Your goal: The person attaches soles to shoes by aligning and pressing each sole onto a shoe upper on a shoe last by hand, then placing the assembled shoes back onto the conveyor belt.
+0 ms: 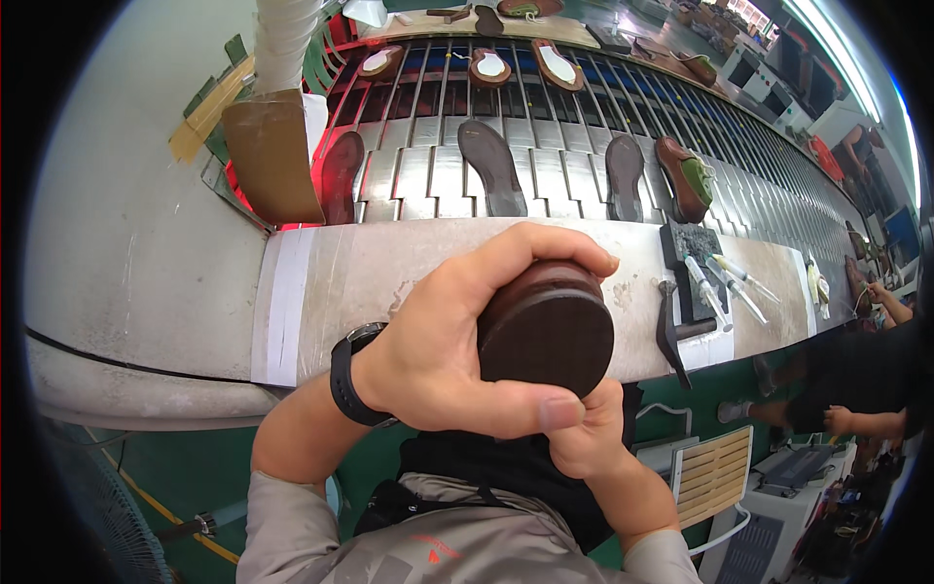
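Close in front of me, a brown shoe (550, 341) is tipped up with its dark heel and sole end facing me. My left hand (448, 360) is wrapped round it, fingers over the far side and thumb along the near edge of the heel. Below, my right hand (595, 438) is closed against the near lower side of the shoe, its fingertips mostly hidden. The rest of the shoe cannot be seen behind the heel and my hands. Under my hands lies a pale worktop (379, 273).
To the right on the worktop are a hammer (671, 336), a black block (689, 243) and several syringes (725, 282). Beyond runs a slatted metal conveyor (418, 175) carrying dark soles (491, 165) and a brown-green shoe (689, 180). A hose (284, 49) hangs at left. Another person's hand (839, 420) shows far right.
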Demonstrator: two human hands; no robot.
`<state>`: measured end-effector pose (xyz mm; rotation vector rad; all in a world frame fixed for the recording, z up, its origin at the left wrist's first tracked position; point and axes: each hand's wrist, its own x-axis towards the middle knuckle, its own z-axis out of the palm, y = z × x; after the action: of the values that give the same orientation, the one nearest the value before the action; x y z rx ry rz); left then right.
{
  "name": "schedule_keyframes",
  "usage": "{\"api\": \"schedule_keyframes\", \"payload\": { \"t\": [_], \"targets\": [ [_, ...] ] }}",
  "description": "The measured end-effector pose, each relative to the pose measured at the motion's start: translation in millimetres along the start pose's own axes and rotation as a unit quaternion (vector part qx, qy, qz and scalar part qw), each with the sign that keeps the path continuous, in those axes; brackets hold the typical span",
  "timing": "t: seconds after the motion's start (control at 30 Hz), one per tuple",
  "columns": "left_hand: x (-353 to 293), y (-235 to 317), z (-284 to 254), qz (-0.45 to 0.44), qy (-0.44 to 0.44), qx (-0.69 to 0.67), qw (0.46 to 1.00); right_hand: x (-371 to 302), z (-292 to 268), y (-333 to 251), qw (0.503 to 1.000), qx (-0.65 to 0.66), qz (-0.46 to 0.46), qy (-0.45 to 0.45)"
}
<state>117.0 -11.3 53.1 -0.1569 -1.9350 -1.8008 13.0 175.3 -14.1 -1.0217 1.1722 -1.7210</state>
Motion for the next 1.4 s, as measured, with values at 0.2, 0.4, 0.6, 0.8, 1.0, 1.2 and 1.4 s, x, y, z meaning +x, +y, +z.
{"api": "schedule_keyframes", "payload": {
  "t": [0.2, 0.4, 0.6, 0.8, 1.0, 1.2, 1.4],
  "targets": [
    [1, 2, 1, 0.009, -0.032, 0.022, 0.999, -2, -3, 3, 1.0, -0.022, -0.009, 0.016],
    [-2, 6, 5, -0.018, -0.03, 0.005, 0.999, -2, -5, 3, 0.998, -0.046, -0.033, -0.003],
    [-5, 13, 9, -0.061, -0.008, -0.028, 0.998, -8, -4, 1, 0.999, -0.024, 0.023, -0.001],
    [-6, 20, 9, -0.075, -0.002, 0.002, 0.997, -5, 5, 0, 0.999, 0.021, -0.023, 0.009],
    [-7, 25, 7, -0.029, -0.006, 0.085, 0.996, -7, 5, -2, 1.0, 0.027, -0.001, 0.009],
    [-11, 39, 19, -0.094, 0.064, 0.076, 0.991, -13, -3, -6, 0.999, -0.034, 0.037, -0.01],
    [46, -3, 2, -0.098, 0.141, 0.004, 0.985, 20, -33, 2, 0.996, 0.067, 0.052, 0.003]
  ]
}}
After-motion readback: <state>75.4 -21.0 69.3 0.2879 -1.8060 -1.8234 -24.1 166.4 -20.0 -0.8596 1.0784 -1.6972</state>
